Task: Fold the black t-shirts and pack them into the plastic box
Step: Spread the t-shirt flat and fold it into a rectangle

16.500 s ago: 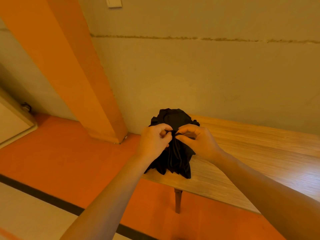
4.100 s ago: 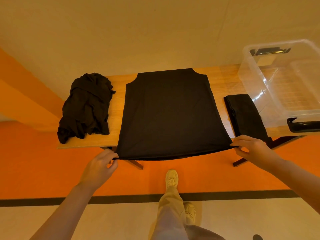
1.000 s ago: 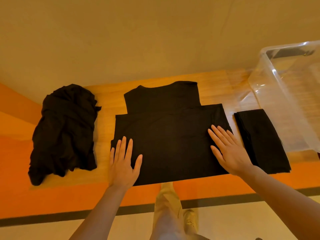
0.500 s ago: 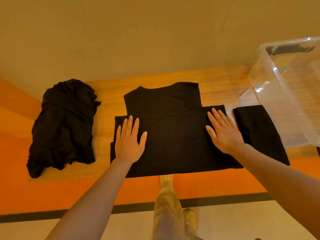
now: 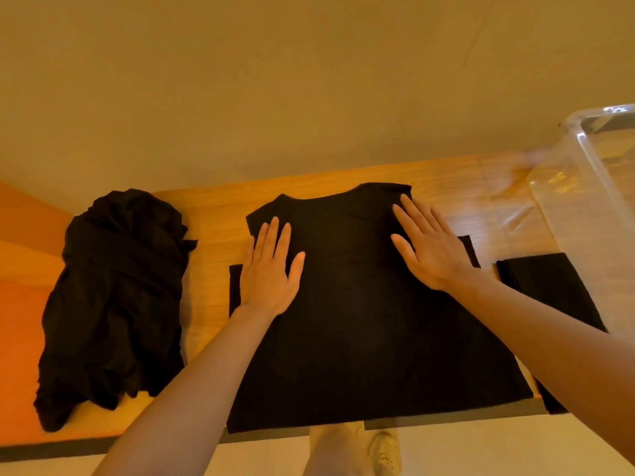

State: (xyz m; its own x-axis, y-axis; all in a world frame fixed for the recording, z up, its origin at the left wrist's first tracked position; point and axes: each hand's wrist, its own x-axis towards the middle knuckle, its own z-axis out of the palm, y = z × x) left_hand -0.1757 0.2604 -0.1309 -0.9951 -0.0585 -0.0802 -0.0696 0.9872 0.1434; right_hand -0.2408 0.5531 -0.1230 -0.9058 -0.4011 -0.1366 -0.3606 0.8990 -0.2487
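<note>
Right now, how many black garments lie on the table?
3: a crumpled heap at the left, a t-shirt spread in the middle, a folded one at the right beside the plastic box. The heap may hold several.

table (image 5: 220, 214) | centre: spread t-shirt (image 5: 360, 338), left hand (image 5: 268, 280) and right hand (image 5: 433, 255) flat on it | left: crumpled pile (image 5: 113, 297) | right: folded t-shirt (image 5: 553, 286), beside plastic box (image 5: 591, 187)

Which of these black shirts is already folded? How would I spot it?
Find the wooden table and the clear plastic box at its right end. The folded shirt lies beside that box: a narrow, neat strip, unlike the spread shirt or the crumpled pile.
</note>
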